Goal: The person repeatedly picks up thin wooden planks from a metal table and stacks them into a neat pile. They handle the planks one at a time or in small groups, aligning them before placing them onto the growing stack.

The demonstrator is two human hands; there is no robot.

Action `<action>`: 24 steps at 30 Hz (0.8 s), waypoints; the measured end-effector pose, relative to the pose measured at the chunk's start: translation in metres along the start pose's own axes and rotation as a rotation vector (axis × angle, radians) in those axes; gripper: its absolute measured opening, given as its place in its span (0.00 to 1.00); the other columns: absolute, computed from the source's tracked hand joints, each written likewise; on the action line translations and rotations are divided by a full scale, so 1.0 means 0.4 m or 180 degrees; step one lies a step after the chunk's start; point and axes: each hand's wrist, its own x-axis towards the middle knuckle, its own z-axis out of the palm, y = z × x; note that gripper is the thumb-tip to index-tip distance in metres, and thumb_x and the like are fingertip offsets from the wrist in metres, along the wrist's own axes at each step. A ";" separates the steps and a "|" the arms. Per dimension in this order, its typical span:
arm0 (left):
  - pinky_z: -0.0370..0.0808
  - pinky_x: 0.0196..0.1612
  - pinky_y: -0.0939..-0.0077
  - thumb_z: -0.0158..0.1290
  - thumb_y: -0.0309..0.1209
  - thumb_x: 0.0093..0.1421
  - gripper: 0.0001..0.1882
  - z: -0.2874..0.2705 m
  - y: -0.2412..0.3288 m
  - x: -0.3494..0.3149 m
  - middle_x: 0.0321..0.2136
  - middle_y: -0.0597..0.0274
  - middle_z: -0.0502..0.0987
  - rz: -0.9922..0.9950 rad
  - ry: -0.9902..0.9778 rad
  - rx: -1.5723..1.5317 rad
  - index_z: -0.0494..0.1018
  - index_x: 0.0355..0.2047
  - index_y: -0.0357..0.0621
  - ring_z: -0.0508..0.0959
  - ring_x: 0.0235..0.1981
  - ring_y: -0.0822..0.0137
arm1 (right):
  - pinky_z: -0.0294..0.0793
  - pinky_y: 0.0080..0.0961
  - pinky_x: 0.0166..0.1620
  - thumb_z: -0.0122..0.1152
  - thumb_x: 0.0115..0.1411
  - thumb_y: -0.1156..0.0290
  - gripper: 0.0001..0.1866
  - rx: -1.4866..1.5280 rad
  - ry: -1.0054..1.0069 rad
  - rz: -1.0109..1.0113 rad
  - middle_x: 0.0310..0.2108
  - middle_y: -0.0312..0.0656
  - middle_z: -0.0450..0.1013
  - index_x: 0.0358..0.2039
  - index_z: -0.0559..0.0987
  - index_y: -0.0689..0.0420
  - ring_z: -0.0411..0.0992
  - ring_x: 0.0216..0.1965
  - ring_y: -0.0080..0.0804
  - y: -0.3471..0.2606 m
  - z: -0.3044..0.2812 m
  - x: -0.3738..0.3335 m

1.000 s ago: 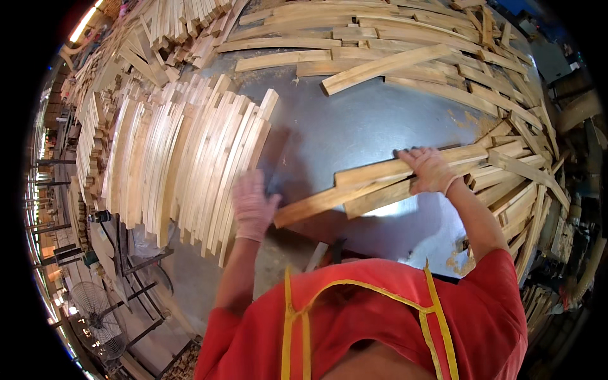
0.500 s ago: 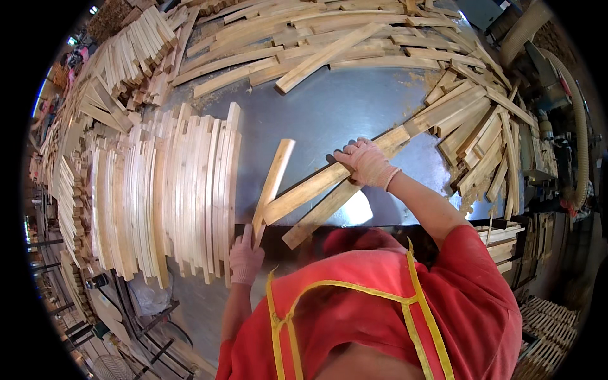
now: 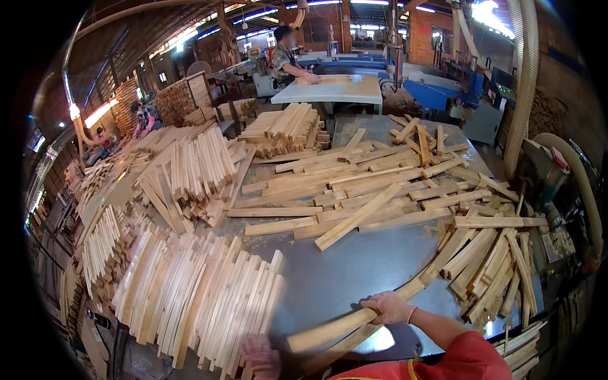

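My right hand (image 3: 387,307), in a pale work glove, is closed round a wooden strip (image 3: 329,330) that lies slantwise over the metal table (image 3: 304,288). A second strip (image 3: 342,350) lies just below it, also slanting. My left hand (image 3: 261,356), gloved too, is smeared by motion at the lower right end of a row of pale strips (image 3: 209,297) packed side by side. Whether its fingers hold or only touch a strip cannot be made out.
Loose strips (image 3: 354,187) cover the far part of the table. More strips (image 3: 484,266) are heaped at the right, amid sawdust. Stacks of strips (image 3: 282,130) stand farther left. Beyond, a person (image 3: 288,60) works at a pale table (image 3: 329,92). A ribbed hose (image 3: 522,76) hangs at the right.
The view has tilted up, showing the workshop beyond. The short strip that stood apart beside my left hand no longer shows apart from the row. My right hand keeps its hold.
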 end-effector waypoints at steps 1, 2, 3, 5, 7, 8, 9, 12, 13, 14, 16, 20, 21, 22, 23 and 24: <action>0.68 0.63 0.40 0.67 0.46 0.53 0.39 -0.008 0.086 0.056 0.56 0.45 0.74 0.0348 -0.0179 -0.0677 0.69 0.61 0.41 0.72 0.60 0.41 | 0.75 0.45 0.57 0.75 0.52 0.56 0.38 0.0141 0.0136 0.0242 0.49 0.51 0.80 0.63 0.77 0.52 0.77 0.52 0.54 0.023 -0.011 -0.023; 0.72 0.56 0.43 0.68 0.48 0.53 0.38 -0.048 0.148 0.055 0.52 0.49 0.76 0.0797 0.0104 -0.0959 0.71 0.59 0.42 0.76 0.54 0.43 | 0.75 0.45 0.56 0.75 0.52 0.56 0.38 0.0259 0.0329 0.0326 0.49 0.52 0.79 0.63 0.77 0.53 0.77 0.51 0.55 0.022 -0.018 -0.011; 0.76 0.49 0.43 0.68 0.50 0.52 0.36 0.074 0.193 0.050 0.49 0.54 0.78 0.0832 -0.1753 -0.1041 0.73 0.58 0.50 0.79 0.47 0.46 | 0.75 0.45 0.56 0.76 0.51 0.56 0.39 0.0399 0.0543 0.0402 0.49 0.53 0.79 0.63 0.76 0.54 0.77 0.51 0.56 0.017 -0.025 0.002; 0.78 0.43 0.44 0.67 0.51 0.54 0.33 0.213 0.285 -0.100 0.47 0.58 0.79 0.1628 -0.0519 -0.1028 0.75 0.59 0.59 0.81 0.43 0.46 | 0.75 0.43 0.58 0.76 0.52 0.60 0.40 0.0713 0.0856 0.0486 0.49 0.56 0.79 0.65 0.75 0.57 0.77 0.51 0.56 0.004 -0.043 0.037; 0.78 0.40 0.51 0.64 0.49 0.52 0.34 0.142 0.323 -0.076 0.46 0.65 0.80 0.1567 -0.0380 -0.1031 0.75 0.61 0.62 0.80 0.44 0.54 | 0.74 0.40 0.60 0.76 0.55 0.61 0.41 0.1233 0.1184 0.0767 0.51 0.55 0.79 0.67 0.73 0.59 0.77 0.53 0.52 0.043 -0.045 0.030; 0.78 0.38 0.54 0.62 0.47 0.51 0.35 0.067 0.330 -0.038 0.45 0.69 0.80 0.1542 -0.0322 -0.1016 0.75 0.62 0.64 0.80 0.44 0.58 | 0.74 0.38 0.61 0.76 0.56 0.62 0.41 0.1512 0.1356 0.0903 0.53 0.55 0.79 0.68 0.72 0.61 0.77 0.55 0.50 0.067 -0.040 0.034; 0.79 0.45 0.46 0.66 0.52 0.56 0.35 0.002 0.319 0.003 0.48 0.57 0.80 0.1312 -0.1204 -0.1031 0.73 0.63 0.65 0.81 0.45 0.45 | 0.73 0.36 0.61 0.74 0.58 0.62 0.40 0.1992 0.1572 0.1027 0.54 0.54 0.78 0.69 0.71 0.62 0.77 0.56 0.47 0.082 -0.027 0.034; 0.79 0.48 0.46 0.65 0.52 0.57 0.37 0.004 0.210 0.009 0.49 0.54 0.80 0.0823 -0.1609 -0.1167 0.71 0.66 0.61 0.81 0.46 0.42 | 0.72 0.33 0.62 0.70 0.64 0.61 0.39 0.3147 0.1949 0.1368 0.58 0.50 0.77 0.70 0.68 0.65 0.75 0.58 0.41 0.067 0.020 0.049; 0.79 0.50 0.46 0.64 0.52 0.58 0.37 0.008 0.182 0.012 0.50 0.52 0.79 0.0516 -0.1626 -0.1256 0.71 0.67 0.60 0.80 0.47 0.40 | 0.72 0.32 0.63 0.69 0.65 0.61 0.38 0.3316 0.1931 0.1509 0.59 0.49 0.76 0.70 0.68 0.66 0.74 0.59 0.40 0.041 0.027 0.049; 0.78 0.52 0.46 0.64 0.53 0.59 0.37 0.007 0.159 0.012 0.51 0.50 0.79 0.0201 -0.1620 -0.1344 0.70 0.67 0.60 0.80 0.49 0.39 | 0.71 0.32 0.63 0.67 0.66 0.60 0.38 0.3474 0.1913 0.1633 0.60 0.47 0.76 0.71 0.68 0.66 0.73 0.59 0.39 0.013 0.035 0.048; 0.77 0.56 0.46 0.63 0.53 0.60 0.38 -0.029 0.140 0.024 0.54 0.46 0.79 -0.0361 -0.1899 -0.1682 0.69 0.68 0.57 0.79 0.53 0.37 | 0.79 0.39 0.52 0.57 0.72 0.56 0.29 0.2615 0.1709 0.2227 0.44 0.56 0.81 0.62 0.74 0.68 0.80 0.46 0.50 -0.045 0.113 0.072; 0.74 0.63 0.49 0.60 0.52 0.63 0.41 -0.123 0.136 0.123 0.58 0.36 0.76 -0.0253 -0.2728 -0.2627 0.64 0.71 0.50 0.76 0.60 0.36 | 0.76 0.54 0.54 0.47 0.73 0.43 0.34 0.1435 0.0152 0.1446 0.44 0.69 0.80 0.47 0.81 0.68 0.79 0.47 0.71 -0.072 0.425 0.148; 0.74 0.63 0.49 0.60 0.53 0.63 0.41 -0.116 0.108 0.085 0.58 0.36 0.76 -0.0162 -0.2904 -0.2475 0.64 0.71 0.47 0.76 0.60 0.36 | 0.75 0.55 0.55 0.45 0.74 0.44 0.34 0.1770 -0.0249 0.1160 0.44 0.68 0.80 0.46 0.81 0.68 0.78 0.48 0.71 -0.255 0.329 0.151; 0.74 0.63 0.50 0.60 0.53 0.62 0.42 -0.121 0.142 0.113 0.58 0.35 0.76 0.0230 -0.3051 -0.2356 0.64 0.70 0.45 0.76 0.61 0.36 | 0.74 0.54 0.57 0.46 0.75 0.46 0.31 0.1294 -0.0200 0.0633 0.45 0.66 0.80 0.48 0.81 0.65 0.77 0.50 0.70 -0.239 0.423 0.168; 0.75 0.62 0.51 0.61 0.56 0.60 0.43 -0.214 0.181 0.146 0.60 0.39 0.75 0.0072 -0.2914 -0.2226 0.69 0.66 0.39 0.77 0.60 0.38 | 0.73 0.50 0.60 0.46 0.74 0.43 0.33 0.1684 -0.0441 0.0926 0.49 0.65 0.80 0.55 0.79 0.63 0.77 0.53 0.66 -0.272 0.425 0.181; 0.75 0.62 0.52 0.62 0.57 0.59 0.43 -0.199 0.190 0.126 0.61 0.41 0.74 -0.0044 -0.2682 -0.1851 0.69 0.65 0.39 0.77 0.60 0.39 | 0.71 0.45 0.64 0.47 0.73 0.39 0.37 0.2063 -0.0718 0.1149 0.53 0.63 0.79 0.61 0.78 0.61 0.77 0.56 0.61 -0.328 0.410 0.186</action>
